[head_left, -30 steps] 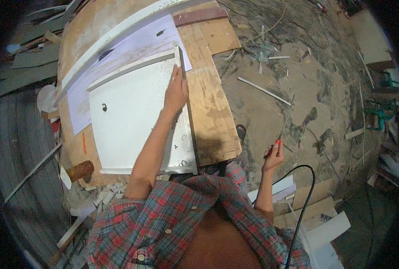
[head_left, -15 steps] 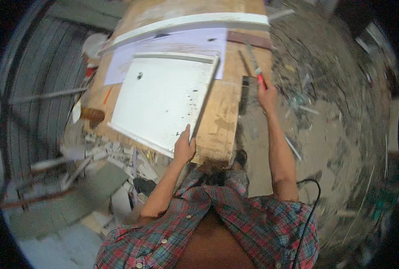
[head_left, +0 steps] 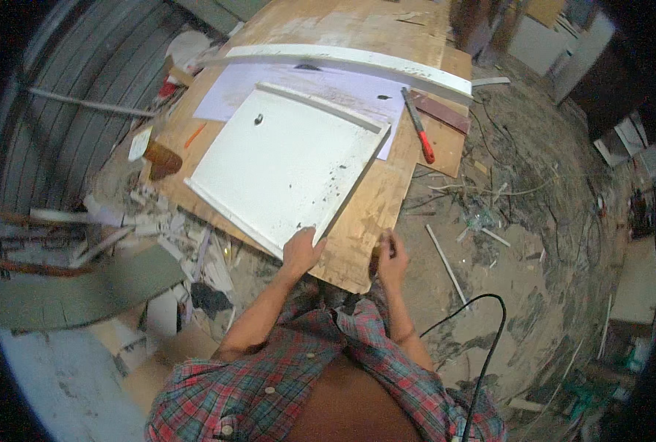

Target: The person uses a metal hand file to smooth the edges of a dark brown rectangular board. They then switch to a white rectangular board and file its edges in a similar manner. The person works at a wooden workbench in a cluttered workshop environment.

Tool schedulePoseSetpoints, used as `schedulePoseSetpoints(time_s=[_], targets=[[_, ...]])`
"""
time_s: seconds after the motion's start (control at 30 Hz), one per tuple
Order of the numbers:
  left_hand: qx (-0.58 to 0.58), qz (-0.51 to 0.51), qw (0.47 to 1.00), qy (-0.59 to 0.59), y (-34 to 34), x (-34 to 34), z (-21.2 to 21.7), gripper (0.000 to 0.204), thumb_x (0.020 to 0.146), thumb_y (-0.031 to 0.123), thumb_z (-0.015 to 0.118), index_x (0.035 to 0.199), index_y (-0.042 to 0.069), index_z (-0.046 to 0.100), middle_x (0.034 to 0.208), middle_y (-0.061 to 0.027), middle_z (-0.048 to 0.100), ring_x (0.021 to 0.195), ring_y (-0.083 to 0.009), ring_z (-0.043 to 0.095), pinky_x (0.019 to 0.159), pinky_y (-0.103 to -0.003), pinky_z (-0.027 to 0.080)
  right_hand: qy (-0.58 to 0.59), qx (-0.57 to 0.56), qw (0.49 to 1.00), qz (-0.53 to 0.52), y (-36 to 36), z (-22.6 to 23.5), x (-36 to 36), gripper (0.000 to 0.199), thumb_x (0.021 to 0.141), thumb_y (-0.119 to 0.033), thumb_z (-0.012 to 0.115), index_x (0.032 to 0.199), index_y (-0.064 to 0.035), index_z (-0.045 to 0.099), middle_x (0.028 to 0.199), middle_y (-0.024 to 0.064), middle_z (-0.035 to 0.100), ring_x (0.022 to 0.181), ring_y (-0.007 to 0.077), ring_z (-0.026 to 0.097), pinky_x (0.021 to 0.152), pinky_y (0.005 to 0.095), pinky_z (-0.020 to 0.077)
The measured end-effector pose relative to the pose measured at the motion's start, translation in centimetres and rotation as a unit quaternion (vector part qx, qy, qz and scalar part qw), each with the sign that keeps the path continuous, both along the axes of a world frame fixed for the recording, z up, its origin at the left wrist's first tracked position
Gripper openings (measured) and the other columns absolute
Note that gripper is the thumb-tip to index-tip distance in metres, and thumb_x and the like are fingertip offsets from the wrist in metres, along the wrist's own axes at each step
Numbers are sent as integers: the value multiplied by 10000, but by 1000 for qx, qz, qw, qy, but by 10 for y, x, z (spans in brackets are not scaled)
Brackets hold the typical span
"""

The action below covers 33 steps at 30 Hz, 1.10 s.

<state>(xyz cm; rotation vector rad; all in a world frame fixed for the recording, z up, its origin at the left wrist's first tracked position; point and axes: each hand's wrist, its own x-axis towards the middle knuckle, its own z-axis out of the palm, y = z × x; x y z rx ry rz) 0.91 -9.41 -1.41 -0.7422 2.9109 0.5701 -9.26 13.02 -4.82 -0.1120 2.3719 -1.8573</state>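
A white shallow panel [head_left: 276, 166] with raised edges lies aslant on the wooden table, dark specks along its right side. My left hand [head_left: 302, 252] is closed on its near corner, the fingers over the rim. By the table's near right edge is my right hand [head_left: 393, 259], its fingers curled in. A dark patch shows between them, and what they hold, if anything, I cannot make out. A file with a red handle [head_left: 428, 151] lies on the far right part of the table, out of both hands.
A long white strip [head_left: 342, 55] crosses the wooden table [head_left: 365, 214] behind a pale lilac sheet [head_left: 225, 88]. A reddish-brown board [head_left: 440, 112] lies beside the file. Left stands a brown jar [head_left: 163, 158]. Scraps litter the floor, and a black cable [head_left: 499, 317] loops at my right.
My right hand has let go of the file, now lying on the table, and has come back toward me to the near edge. My left hand stays on the panel's corner.
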Motion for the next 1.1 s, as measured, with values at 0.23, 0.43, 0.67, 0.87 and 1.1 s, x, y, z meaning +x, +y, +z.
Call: schedulePoseSetpoints(time_s=[0.23,0.43,0.67,0.87,1.1], targets=[[23,-6,998,55,1,-15,74,448,893,397,705,1078,-10,668,960,-258,672,925,-449,652,785,-500,513,-95,-135,966,199,-29,-7,17,445,986,-163,620,1405,-35,543,1171,149,686,997,205,670,896,328,535],[78,-38,988,129,-71,-28,199,410,898,382,730,958,-23,702,803,-197,686,746,-295,675,690,-415,507,-101,-161,936,298,-115,34,-2,501,987,-253,642,1436,-64,523,1148,141,677,973,197,654,849,349,538],[289,23,948,130,-222,-28,370,316,983,334,666,899,33,710,787,26,661,678,-56,565,606,-265,449,9,-168,930,326,-221,106,-94,504,961,-264,675,1415,-81,551,1152,138,689,968,209,666,834,356,546],[253,24,954,160,-341,-4,418,297,949,360,686,857,79,716,812,49,656,741,-43,553,671,-253,421,250,-121,930,240,-365,192,-210,503,944,-268,704,1389,-76,570,1158,171,693,1016,258,671,906,375,531],[255,4,947,196,-431,-12,447,336,941,376,686,986,51,754,889,5,696,822,-79,602,735,-265,447,214,-199,948,125,-513,225,-324,648,991,-384,645,1509,-55,437,1404,205,560,1255,287,550,1076,391,419]])
